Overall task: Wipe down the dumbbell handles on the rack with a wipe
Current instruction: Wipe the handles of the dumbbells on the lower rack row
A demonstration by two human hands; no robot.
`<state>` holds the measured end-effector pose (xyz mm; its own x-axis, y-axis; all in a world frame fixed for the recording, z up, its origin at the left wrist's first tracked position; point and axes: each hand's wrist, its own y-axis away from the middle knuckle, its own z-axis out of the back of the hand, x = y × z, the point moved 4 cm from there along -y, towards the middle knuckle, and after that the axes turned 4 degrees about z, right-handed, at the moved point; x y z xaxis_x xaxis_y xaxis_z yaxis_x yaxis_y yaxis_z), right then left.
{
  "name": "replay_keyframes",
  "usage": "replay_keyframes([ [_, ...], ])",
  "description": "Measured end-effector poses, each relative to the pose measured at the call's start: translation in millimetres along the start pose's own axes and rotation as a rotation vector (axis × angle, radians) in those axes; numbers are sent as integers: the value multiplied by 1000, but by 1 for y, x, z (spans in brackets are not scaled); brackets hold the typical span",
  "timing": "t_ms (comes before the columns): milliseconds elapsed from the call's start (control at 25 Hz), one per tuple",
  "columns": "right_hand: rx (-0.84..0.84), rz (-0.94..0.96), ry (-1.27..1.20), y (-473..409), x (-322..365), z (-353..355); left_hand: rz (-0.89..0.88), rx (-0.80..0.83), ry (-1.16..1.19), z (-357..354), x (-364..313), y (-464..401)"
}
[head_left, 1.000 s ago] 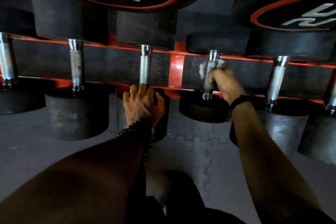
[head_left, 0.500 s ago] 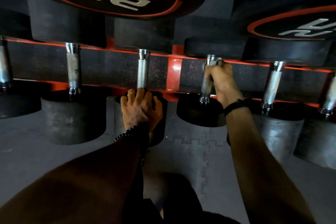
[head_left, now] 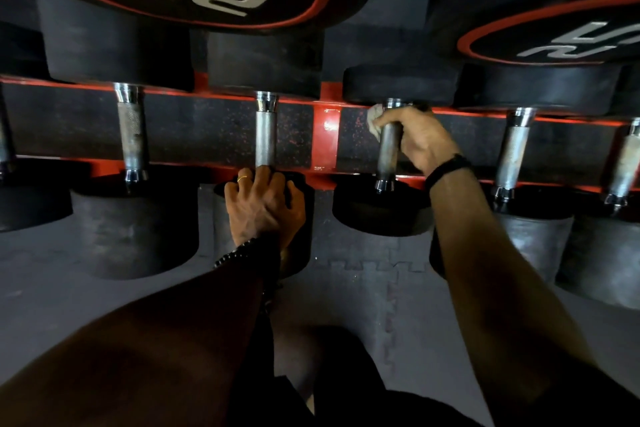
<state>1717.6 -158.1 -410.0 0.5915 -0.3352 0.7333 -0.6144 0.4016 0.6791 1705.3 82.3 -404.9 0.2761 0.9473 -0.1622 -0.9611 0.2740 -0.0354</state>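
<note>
Several dumbbells sit side by side on the red rack (head_left: 325, 135), their steel handles running away from the person, and the wiping is under way on one of them. The right hand (head_left: 417, 139) is curled round the far end of a handle (head_left: 387, 152), close under the far rubber head, with the pale wipe (head_left: 374, 118) bunched between fingers and steel; only a corner of the cloth shows at the hand's left edge. Below the grip the bar runs bare down to its near collar. The left hand (head_left: 265, 204) holds nothing. It rests palm down, fingers loosely spread, on the near head of the neighbouring dumbbell (head_left: 298, 218), just below that one's handle (head_left: 265, 133), and looks to be bracing the lean forward.

My reading is that this handle is mid-wipe, at the top of a stroke. The next move calls for drawing the wrapped wipe down the bar toward the near collar, keeping the grip snug enough that the cloth goes round the knurling rather than skating over one face, perhaps with a twist of the wrist. The light is dim, so I cannot say which of the other handles are already clean. Those to the right (head_left: 512, 156) are within easy reach, once the hand lets go and shifts across.
</note>
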Motion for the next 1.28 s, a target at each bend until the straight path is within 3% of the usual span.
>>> replay_keyframes([
  [160, -148, 45, 133, 2, -14, 3, 5, 4, -5, -1, 2, -2],
  [280, 43, -52, -171, -10, -10, 6, -9, -3, -10, 0, 0, -1],
  [360, 66, -108, -137, -22, -7, 5, -1, -12, -14, -2, 1, -3],
  [520, -189, -14, 8, -33, -23, 2, -23, -38, -19, -2, 1, 0],
  [640, -444, 155, 440, -27, -26, 15, -19, -39, -16, -1, 1, 0],
  [720, -605, 277, 602, -2, -18, 15, -17, -46, -6, -2, 1, -1],
  [920, -620, 525, 511, 16, -19, 14, -24, -36, -1, -3, 2, 0],
  [1200, -659, 476, 535, 11, -23, 13, -15, -8, 12, -2, 2, -2],
  [1280, -661, 385, 401, 3, -22, 16, -9, -10, 11, -2, 3, -2],
])
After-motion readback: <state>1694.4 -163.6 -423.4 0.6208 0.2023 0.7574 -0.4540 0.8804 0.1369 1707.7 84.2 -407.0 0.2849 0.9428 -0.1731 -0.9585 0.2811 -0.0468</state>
